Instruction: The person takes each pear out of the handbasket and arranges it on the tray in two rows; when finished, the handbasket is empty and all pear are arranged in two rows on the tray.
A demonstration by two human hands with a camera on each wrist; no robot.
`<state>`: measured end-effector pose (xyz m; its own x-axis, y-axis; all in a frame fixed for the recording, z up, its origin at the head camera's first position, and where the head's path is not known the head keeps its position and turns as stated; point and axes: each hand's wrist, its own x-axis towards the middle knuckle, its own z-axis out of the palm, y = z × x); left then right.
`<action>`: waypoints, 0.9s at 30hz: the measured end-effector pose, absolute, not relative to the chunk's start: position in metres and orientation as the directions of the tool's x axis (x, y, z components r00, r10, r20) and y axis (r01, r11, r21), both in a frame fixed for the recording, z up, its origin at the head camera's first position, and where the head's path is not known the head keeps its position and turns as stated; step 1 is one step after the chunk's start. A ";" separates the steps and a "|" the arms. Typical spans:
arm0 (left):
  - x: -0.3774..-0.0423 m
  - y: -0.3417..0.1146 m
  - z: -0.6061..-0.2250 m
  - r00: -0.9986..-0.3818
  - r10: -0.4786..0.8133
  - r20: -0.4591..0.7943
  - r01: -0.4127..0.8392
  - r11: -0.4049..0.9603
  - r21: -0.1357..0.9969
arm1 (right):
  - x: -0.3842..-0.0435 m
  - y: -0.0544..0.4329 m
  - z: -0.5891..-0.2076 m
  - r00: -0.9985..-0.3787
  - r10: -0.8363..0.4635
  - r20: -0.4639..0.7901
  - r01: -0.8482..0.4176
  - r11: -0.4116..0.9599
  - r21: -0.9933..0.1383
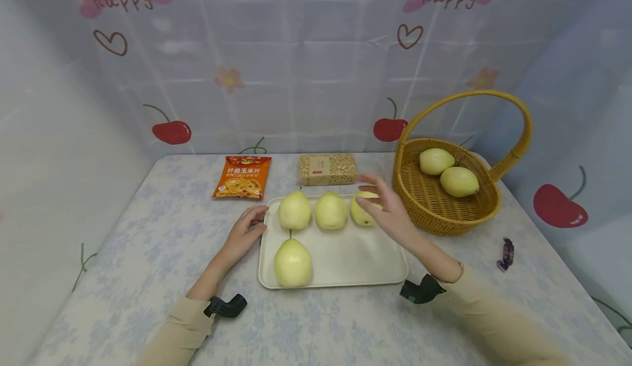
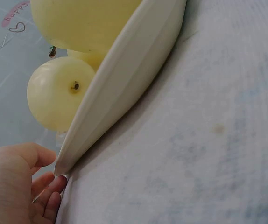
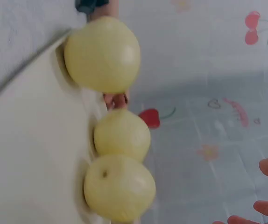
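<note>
A cream tray (image 1: 355, 259) holds several pale green pears. Three stand along its far side: the left one (image 1: 294, 210), a middle pear (image 1: 331, 211) and a right pear (image 1: 362, 212). One more pear (image 1: 293, 263) sits at the near left. At the tray's left rim my left hand (image 1: 244, 233) rests with loosely bent fingers touching the edge; the left wrist view shows its fingertips (image 2: 50, 157) by the rim. My right hand (image 1: 390, 212) hovers over the right pear, partly hiding it. Its fingers (image 3: 266, 208) are spread with nothing between them in the right wrist view.
Behind the tray's right end stands a wicker basket (image 1: 428, 220) with a tall handle and two pears (image 1: 459, 182) inside. An orange snack bag (image 1: 243, 178) and a pack of kernels (image 1: 327, 169) lie at the back. A purple wrapped candy (image 1: 506, 254) is at the right.
</note>
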<state>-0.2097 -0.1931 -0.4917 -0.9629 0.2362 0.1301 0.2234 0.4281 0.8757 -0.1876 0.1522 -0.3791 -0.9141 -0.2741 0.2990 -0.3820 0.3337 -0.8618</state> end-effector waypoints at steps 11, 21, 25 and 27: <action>-0.208 -0.191 -0.486 -0.965 0.229 0.127 0.217 0.429 0.877 | -0.230 0.250 -0.368 -0.966 0.053 0.253 -0.204 0.445 -0.872; -0.197 -0.185 -0.468 -0.959 0.245 0.142 0.236 0.417 0.877 | -0.255 0.294 -0.375 -0.948 0.292 0.126 0.037 0.497 -0.867; -0.204 -0.190 -0.484 -0.961 0.240 0.141 0.236 0.434 0.869 | -0.262 0.304 -0.382 -0.932 0.346 0.106 0.081 0.485 -0.871; -0.207 -0.193 -0.490 -0.963 0.236 0.132 0.226 0.432 0.873 | -0.264 0.306 -0.385 -0.922 0.370 0.111 0.085 0.474 -0.876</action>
<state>-0.2067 -0.1926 -0.4896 -0.9626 0.2364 0.1322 0.2259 0.4315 0.8734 -0.2641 0.3062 -0.3851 -0.9223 0.3703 0.1108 0.0850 0.4739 -0.8765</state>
